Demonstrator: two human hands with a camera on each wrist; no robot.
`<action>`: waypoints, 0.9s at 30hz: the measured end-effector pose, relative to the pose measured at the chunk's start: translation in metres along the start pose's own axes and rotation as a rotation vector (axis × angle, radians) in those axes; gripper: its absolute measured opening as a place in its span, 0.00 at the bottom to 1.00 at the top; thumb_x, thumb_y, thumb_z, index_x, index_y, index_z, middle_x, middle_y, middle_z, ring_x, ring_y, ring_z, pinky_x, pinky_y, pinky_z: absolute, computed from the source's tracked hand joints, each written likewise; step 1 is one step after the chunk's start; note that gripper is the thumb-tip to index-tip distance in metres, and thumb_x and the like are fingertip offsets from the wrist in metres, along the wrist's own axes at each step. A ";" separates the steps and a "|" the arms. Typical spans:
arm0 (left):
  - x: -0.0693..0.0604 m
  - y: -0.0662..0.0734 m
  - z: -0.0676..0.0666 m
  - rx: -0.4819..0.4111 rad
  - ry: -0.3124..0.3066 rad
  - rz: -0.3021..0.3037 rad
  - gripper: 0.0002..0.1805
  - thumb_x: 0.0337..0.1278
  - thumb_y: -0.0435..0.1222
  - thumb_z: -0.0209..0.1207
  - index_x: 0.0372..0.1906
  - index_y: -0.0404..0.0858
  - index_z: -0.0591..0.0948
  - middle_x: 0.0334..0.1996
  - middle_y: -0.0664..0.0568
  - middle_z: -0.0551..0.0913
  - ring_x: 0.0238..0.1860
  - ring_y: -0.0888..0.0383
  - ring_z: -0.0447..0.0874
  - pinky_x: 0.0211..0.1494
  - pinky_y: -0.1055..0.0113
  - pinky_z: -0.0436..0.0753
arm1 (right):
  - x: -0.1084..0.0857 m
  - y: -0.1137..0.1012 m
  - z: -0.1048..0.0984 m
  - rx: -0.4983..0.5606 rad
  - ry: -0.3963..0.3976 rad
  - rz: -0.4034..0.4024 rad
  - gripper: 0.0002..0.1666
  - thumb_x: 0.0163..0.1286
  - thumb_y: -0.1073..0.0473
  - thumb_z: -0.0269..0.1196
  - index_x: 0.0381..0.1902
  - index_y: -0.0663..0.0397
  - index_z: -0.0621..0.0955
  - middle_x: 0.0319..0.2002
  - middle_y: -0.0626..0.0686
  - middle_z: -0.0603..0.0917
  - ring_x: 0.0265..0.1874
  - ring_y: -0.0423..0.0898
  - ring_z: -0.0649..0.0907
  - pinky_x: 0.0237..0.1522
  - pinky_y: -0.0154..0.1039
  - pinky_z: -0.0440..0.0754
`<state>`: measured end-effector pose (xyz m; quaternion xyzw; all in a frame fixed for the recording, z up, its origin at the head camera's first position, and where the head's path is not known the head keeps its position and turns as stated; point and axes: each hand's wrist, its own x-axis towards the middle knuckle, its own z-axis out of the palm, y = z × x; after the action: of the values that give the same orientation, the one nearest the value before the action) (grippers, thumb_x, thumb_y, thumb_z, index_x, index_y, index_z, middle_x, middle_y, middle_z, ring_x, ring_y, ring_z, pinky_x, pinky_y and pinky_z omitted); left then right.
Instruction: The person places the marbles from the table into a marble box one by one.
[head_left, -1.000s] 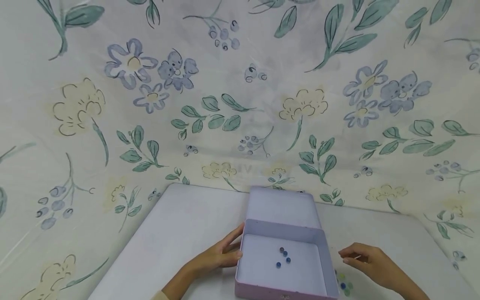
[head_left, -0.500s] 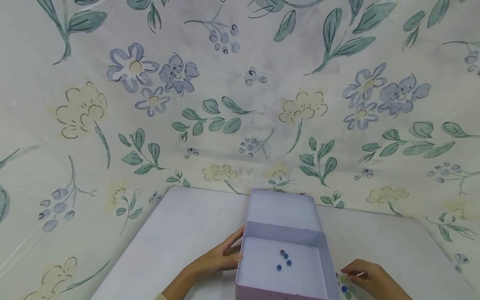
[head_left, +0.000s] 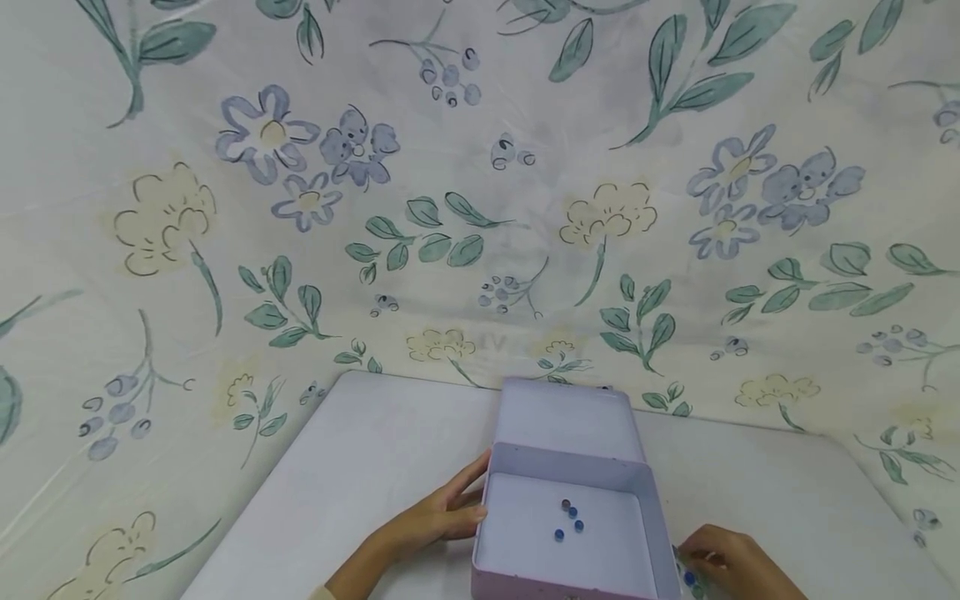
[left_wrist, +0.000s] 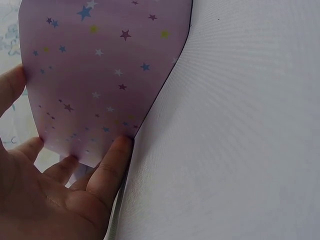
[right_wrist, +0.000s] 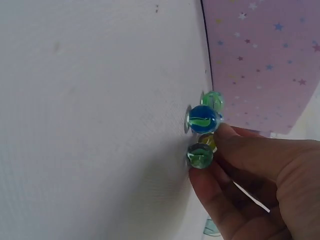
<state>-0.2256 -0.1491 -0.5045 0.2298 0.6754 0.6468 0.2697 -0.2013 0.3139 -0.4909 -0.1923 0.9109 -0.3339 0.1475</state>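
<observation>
A pale worktop (head_left: 375, 442), finely textured up close with a few small specks, reaches back to a whitish wall covering (head_left: 525, 108) printed with blue and yellow flowers and green leaves. On it stands a pink, star-patterned box (head_left: 573, 468), its lid (head_left: 566, 417) folded back toward the covering. Four marbles (head_left: 559, 536) lie inside. The left hand (head_left: 423, 525) has its fingers spread against the box's left side. Just beside the right side, the right hand (head_left: 731, 558) has narrowed fingers at a marble cluster (right_wrist: 204, 119); whether they grip one, I cannot tell.
</observation>
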 end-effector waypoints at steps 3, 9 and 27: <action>0.000 0.000 0.000 -0.002 0.006 0.000 0.39 0.76 0.41 0.49 0.81 0.62 0.43 0.82 0.49 0.33 0.79 0.31 0.38 0.69 0.37 0.72 | 0.001 0.000 0.001 -0.038 0.019 -0.050 0.09 0.62 0.64 0.69 0.41 0.58 0.84 0.38 0.52 0.89 0.36 0.35 0.86 0.38 0.41 0.88; -0.001 0.001 0.000 -0.002 -0.007 0.009 0.39 0.76 0.41 0.49 0.81 0.62 0.42 0.82 0.49 0.33 0.79 0.31 0.37 0.69 0.37 0.72 | 0.002 0.003 0.005 -0.096 0.066 -0.125 0.07 0.61 0.65 0.69 0.38 0.55 0.86 0.36 0.48 0.89 0.36 0.30 0.84 0.37 0.32 0.86; 0.000 0.001 0.000 -0.003 -0.005 0.005 0.40 0.76 0.40 0.49 0.81 0.60 0.42 0.82 0.47 0.32 0.79 0.30 0.37 0.69 0.39 0.72 | 0.000 0.004 0.008 -0.079 0.104 -0.138 0.06 0.60 0.66 0.69 0.36 0.55 0.86 0.34 0.48 0.88 0.34 0.29 0.84 0.36 0.33 0.86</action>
<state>-0.2251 -0.1491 -0.5036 0.2324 0.6731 0.6480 0.2701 -0.1990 0.3129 -0.4993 -0.2425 0.9144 -0.3168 0.0688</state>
